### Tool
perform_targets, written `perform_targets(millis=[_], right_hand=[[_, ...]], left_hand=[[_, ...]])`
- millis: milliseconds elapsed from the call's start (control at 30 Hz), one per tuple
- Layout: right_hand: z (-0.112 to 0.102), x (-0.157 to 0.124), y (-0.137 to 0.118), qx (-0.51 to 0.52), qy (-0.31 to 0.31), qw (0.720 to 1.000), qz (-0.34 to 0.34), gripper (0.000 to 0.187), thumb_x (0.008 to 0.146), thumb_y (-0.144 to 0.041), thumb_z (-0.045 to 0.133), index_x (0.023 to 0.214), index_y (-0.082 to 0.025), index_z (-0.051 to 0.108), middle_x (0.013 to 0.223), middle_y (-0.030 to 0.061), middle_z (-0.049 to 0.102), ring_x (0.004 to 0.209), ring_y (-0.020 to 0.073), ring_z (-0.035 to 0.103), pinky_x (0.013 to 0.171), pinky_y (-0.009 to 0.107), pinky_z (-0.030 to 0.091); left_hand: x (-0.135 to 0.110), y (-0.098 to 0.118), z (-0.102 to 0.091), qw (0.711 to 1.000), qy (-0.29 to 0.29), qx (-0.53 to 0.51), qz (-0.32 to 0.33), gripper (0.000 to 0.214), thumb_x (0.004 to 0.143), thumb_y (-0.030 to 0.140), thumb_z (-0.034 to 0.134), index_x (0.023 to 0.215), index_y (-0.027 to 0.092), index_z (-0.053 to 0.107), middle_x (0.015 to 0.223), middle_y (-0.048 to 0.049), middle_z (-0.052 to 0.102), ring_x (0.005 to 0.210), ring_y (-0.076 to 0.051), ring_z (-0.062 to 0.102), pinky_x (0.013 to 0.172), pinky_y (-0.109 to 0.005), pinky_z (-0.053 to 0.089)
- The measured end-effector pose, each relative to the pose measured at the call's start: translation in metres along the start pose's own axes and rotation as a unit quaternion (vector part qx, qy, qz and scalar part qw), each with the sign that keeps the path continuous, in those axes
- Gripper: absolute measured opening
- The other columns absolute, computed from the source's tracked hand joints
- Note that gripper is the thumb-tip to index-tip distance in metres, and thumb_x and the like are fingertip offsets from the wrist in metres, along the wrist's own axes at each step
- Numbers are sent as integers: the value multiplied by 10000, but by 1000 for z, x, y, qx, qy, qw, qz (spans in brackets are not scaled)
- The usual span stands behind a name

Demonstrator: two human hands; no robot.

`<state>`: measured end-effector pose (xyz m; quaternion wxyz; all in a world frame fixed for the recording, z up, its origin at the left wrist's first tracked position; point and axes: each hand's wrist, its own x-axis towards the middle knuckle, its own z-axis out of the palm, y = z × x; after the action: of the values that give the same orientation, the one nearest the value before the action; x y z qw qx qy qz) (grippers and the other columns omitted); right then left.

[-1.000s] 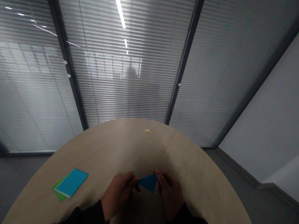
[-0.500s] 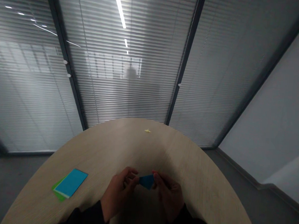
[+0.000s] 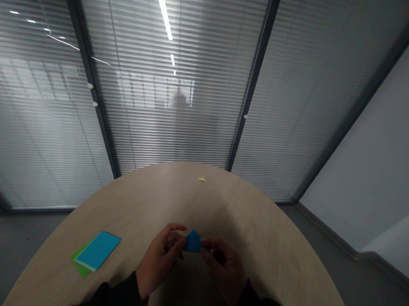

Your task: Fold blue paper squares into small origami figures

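A small piece of folded blue paper (image 3: 193, 241) is held up over the near part of the table, its pointed end turned away from me. My left hand (image 3: 161, 256) pinches its left edge between thumb and fingers. On the other side, my right hand (image 3: 225, 267) grips the right edge with thumb and forefinger. The fingertips cover both side edges of the paper. Far ahead on the table lies a tiny yellow folded paper piece (image 3: 202, 179), apart from both hands.
The round wooden table (image 3: 146, 200) curves away in front of me. To the left lie blue paper sheets (image 3: 98, 250) over green paper (image 3: 83, 269). Beyond the table stand glass panels with blinds (image 3: 177, 137), and a pale wall (image 3: 379, 182) is at the right.
The folded blue paper has turned so that its point faces away from me, and it has shifted slightly left. My right hand has moved left with it; both hands still hold it.
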<state>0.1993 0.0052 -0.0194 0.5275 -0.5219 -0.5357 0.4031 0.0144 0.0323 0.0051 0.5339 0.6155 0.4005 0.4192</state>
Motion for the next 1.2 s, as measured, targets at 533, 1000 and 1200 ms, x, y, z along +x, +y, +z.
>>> perform_targets(millis=[533,1000,1200], right_hand=[[0,-1,-5,-59,3,998,-13,317,817,-446,621,978,-188,709,502,-61,403,446,105,364,420,207,334],[1,-2,-13,-82,-10,996,-23,262,815,-348,588,1005,-186,668,530,-69,405,479,117,392,465,228,315],[1,-3,-15,-106,-21,992,-63,186,811,-270,579,956,-204,676,656,-20,561,518,116,454,506,237,370]], left_hand=[[-3,0,1,997,-17,67,27,217,905,312,575,1074,180,604,950,-75,707,714,-164,616,628,-274,454],[-1,7,0,1000,-7,5,16,221,888,330,574,1047,177,566,894,-64,690,764,-187,635,707,-315,492],[-2,1,-1,999,4,7,32,236,910,334,568,1089,180,570,881,-58,698,794,-191,648,731,-315,497]])
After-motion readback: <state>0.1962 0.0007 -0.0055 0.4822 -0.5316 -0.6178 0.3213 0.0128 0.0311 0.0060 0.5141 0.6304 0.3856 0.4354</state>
